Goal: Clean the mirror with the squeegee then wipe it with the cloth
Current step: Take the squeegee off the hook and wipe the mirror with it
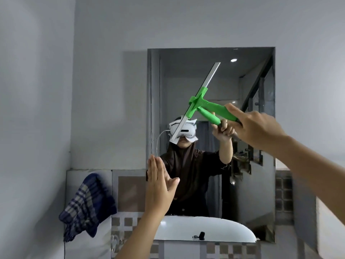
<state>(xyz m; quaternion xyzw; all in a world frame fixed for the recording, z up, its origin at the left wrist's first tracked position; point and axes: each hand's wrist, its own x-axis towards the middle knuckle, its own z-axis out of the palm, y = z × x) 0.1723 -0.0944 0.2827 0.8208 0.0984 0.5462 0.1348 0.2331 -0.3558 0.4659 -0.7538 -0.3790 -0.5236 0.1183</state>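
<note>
Head view: green squeegee tilted against upper middle of mirror, gripped at handle end by right hand; left hand open flat at mirror's lower left edge. Light, rigid, best held by handle. Soft checked cloth hanging left of mirror

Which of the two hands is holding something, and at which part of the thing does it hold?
The right hand holds the green plastic squeegee by the far end of its handle. The left hand holds nothing; it is open and flat at the mirror's lower left edge.
</note>
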